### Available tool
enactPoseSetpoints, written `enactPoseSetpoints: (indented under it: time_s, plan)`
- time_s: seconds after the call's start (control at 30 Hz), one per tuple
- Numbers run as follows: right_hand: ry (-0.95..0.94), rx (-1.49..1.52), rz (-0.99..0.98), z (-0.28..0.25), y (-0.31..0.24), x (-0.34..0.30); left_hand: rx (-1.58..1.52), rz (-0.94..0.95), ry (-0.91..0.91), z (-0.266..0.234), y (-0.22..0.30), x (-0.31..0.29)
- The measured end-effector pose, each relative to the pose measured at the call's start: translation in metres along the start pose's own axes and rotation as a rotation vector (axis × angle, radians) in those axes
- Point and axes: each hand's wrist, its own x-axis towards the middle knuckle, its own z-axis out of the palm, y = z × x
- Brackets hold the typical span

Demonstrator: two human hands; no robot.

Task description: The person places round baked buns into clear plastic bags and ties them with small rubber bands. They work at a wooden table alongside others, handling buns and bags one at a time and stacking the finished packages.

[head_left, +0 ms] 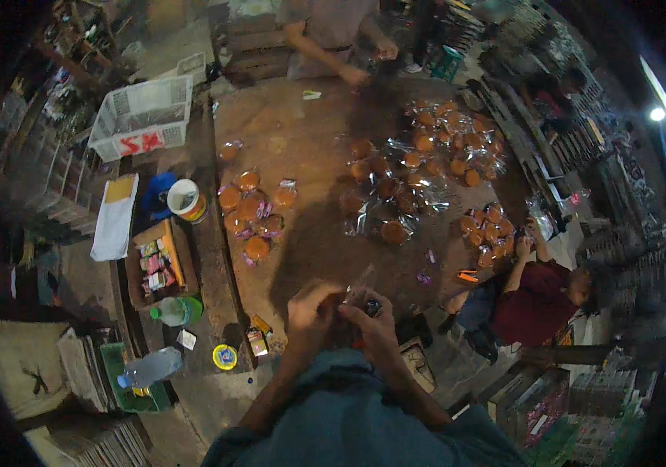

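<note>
Near the table's front edge, my left hand and my right hand are close together with fingers pinched. Between them is a clear plastic bag, its glossy top standing above my fingers. A small dark shiny item shows at my right hand; its kind is unclear. What lies inside the bag is mostly hidden by my hands. Beyond my hands, round orange-brown pieces in clear wrapping lie across the table. Another group of wrapped round pieces, some with purple bits, lies to the left.
A person in a dark red shirt works at the right beside wrapped pieces; another person's arm reaches over the far edge. At left stand a white crate, a white bucket, a box of small packets and bottles.
</note>
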Motion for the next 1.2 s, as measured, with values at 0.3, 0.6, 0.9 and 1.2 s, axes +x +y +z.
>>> enactPoseSetpoints:
  time_s: [0.3,0.6,0.9,1.2]
  plan:
    - [-0.008,-0.329,-0.213,-0.045,-0.002,0.016,-0.002,-0.139,-0.106,0.019,0.020,0.001]
    - [-0.096,-0.471,-0.416,-0.069,-0.011,0.036,0.096,0.026,-0.032,0.050,0.043,0.029]
    - [-0.258,-0.256,-0.195,-0.122,-0.040,0.065,0.511,0.077,0.006,0.106,0.054,0.034]
    - [-0.113,-0.318,-0.422,-0.172,-0.056,0.085,0.225,-0.321,-0.067,0.153,0.047,0.046]
